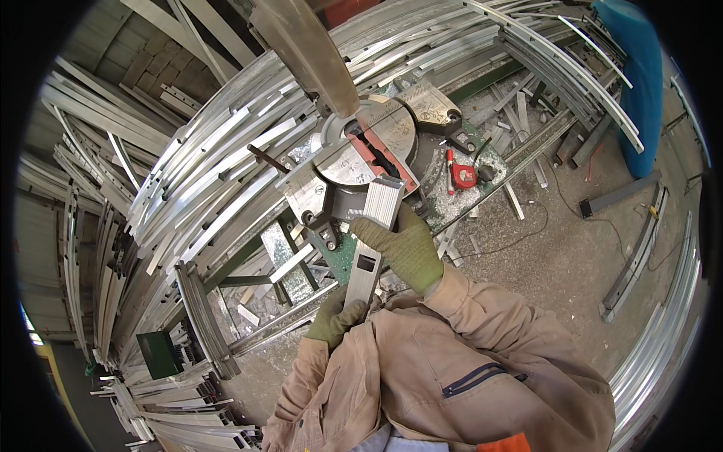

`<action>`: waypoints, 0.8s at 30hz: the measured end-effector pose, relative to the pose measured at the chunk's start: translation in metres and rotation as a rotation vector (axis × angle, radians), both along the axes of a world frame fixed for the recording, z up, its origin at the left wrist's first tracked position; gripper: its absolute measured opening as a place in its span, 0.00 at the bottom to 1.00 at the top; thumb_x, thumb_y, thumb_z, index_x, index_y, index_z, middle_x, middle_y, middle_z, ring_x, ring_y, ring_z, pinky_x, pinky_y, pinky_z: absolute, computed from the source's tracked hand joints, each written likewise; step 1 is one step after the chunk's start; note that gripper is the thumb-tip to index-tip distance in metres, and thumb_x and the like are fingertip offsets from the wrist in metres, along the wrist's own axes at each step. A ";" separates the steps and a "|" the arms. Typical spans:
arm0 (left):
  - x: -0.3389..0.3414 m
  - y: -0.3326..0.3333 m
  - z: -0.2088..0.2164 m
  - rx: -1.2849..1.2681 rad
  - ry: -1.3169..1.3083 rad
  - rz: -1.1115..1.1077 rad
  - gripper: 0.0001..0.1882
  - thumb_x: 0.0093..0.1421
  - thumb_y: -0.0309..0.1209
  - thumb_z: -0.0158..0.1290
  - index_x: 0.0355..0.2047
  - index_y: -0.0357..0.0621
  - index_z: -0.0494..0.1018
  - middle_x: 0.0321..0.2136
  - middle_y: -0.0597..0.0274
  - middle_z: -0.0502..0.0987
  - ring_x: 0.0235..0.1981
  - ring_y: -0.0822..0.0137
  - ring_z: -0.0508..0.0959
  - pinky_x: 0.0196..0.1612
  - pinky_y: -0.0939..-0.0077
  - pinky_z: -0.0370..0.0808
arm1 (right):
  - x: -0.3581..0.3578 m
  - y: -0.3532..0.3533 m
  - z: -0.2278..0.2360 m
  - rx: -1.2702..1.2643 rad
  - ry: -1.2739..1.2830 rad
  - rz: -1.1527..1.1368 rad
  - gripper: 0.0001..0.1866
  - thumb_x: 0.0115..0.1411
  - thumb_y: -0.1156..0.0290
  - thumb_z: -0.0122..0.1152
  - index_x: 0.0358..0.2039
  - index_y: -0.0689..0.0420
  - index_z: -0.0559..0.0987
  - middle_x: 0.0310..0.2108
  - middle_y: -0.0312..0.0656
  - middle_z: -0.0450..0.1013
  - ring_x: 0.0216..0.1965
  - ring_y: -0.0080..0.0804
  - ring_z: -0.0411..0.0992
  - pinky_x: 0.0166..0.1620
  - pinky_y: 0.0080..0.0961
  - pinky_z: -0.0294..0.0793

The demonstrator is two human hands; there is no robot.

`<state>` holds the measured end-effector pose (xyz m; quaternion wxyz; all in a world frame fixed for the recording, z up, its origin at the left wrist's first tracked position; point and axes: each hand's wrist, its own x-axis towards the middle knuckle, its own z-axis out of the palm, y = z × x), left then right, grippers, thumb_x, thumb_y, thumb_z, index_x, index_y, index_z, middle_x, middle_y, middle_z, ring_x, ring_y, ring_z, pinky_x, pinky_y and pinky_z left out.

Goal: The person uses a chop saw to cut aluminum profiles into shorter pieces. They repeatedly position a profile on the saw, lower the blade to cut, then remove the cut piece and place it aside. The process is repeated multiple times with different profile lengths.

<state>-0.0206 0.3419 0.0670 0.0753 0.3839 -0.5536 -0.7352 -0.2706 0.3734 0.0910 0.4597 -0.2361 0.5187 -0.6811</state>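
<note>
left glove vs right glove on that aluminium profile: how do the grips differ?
The left hand grips the near, lower end of the aluminium profile, close to the jacket; the right hand lies higher up along it, near the saw table. The left is partly hidden by the profile; the right shows its whole back, fingers across the profile. Both wear olive-green gloves and touch the same piece.

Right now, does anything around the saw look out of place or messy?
Yes: metal offcuts lie scattered on the floor beside the miter saw, and a red tape measure sits loose on its bench. The profile itself is held steadily by both gloved hands.
</note>
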 end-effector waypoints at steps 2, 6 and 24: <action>0.001 -0.001 -0.004 0.007 0.017 -0.007 0.41 0.70 0.67 0.71 0.63 0.41 0.82 0.49 0.68 0.85 0.49 0.72 0.81 0.55 0.72 0.79 | -0.001 -0.001 -0.003 0.019 0.017 0.013 0.31 0.72 0.56 0.85 0.63 0.66 0.84 0.52 0.46 0.89 0.48 0.29 0.87 0.50 0.32 0.87; 0.003 -0.004 -0.013 -0.019 -0.002 0.002 0.43 0.70 0.67 0.71 0.65 0.40 0.81 0.50 0.67 0.86 0.49 0.72 0.82 0.54 0.72 0.79 | -0.002 -0.004 -0.011 0.036 0.041 0.035 0.34 0.74 0.52 0.83 0.67 0.65 0.82 0.55 0.46 0.88 0.52 0.30 0.85 0.53 0.32 0.87; 0.000 0.000 -0.023 -0.086 -0.134 0.142 0.39 0.77 0.55 0.68 0.72 0.35 0.78 0.54 0.59 0.89 0.53 0.63 0.87 0.57 0.62 0.84 | -0.004 -0.017 -0.029 0.048 0.029 -0.014 0.29 0.75 0.57 0.83 0.64 0.66 0.84 0.52 0.45 0.89 0.50 0.30 0.86 0.53 0.33 0.87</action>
